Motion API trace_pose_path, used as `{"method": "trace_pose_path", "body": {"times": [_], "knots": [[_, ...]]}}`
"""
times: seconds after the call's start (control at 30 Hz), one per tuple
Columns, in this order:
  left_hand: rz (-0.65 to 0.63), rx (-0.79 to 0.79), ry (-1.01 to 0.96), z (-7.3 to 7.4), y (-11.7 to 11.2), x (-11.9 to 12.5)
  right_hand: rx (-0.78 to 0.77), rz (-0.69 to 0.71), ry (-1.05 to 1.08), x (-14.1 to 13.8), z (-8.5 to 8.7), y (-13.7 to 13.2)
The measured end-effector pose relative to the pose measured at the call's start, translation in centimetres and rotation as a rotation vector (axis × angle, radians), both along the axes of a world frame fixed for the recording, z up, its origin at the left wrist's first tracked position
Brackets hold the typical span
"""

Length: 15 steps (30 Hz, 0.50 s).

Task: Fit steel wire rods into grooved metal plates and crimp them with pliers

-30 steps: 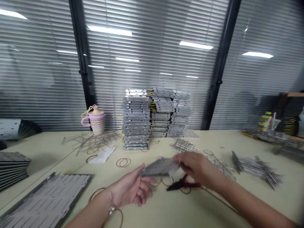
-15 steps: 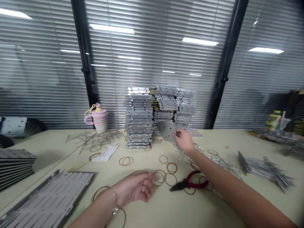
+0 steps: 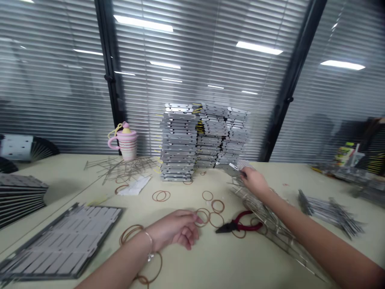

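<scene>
In my right hand (image 3: 255, 181) is a thin grey metal plate (image 3: 233, 170), gripped at its edge and now seen almost edge-on. It is right of the front of the tall stacks of metal plates (image 3: 179, 148), above a heap of thin metal rods (image 3: 270, 218). My left hand (image 3: 182, 230) rests low over the table with fingers loosely curled and apart, nothing visible in them. Close to its fingertips lie several brown rubber bands (image 3: 217, 206). Pliers with red handles (image 3: 240, 226) lie between my two arms.
A slotted grey panel (image 3: 64, 243) lies at the left front, with fanned plates (image 3: 21, 196) behind it. Farther back are a pink-lidded cup (image 3: 127, 144), more thin rods (image 3: 129, 168) and a white paper (image 3: 135, 186). Bundled metal strips (image 3: 331, 210) lie on the right.
My right hand has moved right with the metal plate, away from the front of the stacks, and the plate has tipped from face-on to nearly edge-on. My left hand has barely moved.
</scene>
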<state>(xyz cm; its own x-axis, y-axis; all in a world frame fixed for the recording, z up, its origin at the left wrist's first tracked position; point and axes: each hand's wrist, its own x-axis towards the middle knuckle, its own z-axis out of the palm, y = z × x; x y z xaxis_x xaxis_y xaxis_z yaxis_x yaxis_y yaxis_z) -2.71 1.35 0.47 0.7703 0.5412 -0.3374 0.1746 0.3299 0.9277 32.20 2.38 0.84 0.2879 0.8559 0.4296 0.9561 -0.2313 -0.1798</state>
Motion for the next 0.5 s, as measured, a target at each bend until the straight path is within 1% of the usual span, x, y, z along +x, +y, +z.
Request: {"method": "trace_pose_path", "body": {"times": [0.1,0.2,0.27,0.33,0.4,0.5], "knots": [[0.000,0.008,0.005,0.2,0.0,0.1,0.039,-0.029,-0.015,1.4,0.1,-1.2],[0.005,0.014,0.013,0.3,0.1,0.1,0.120,-0.039,-0.004,1.5,0.4,-1.3],[0.008,0.018,0.020,0.3,0.1,0.1,0.161,-0.030,0.015,0.8,0.5,-0.6],[0.013,0.022,0.027,0.5,0.0,0.1,0.169,-0.013,0.036,-0.3,0.4,0.3],[0.019,0.029,0.037,0.6,-0.1,0.1,0.145,0.018,0.046,-1.6,0.2,1.1],[0.028,0.043,0.051,0.8,-0.3,0.2,0.064,0.110,0.022,-3.1,-0.5,1.9]]}}
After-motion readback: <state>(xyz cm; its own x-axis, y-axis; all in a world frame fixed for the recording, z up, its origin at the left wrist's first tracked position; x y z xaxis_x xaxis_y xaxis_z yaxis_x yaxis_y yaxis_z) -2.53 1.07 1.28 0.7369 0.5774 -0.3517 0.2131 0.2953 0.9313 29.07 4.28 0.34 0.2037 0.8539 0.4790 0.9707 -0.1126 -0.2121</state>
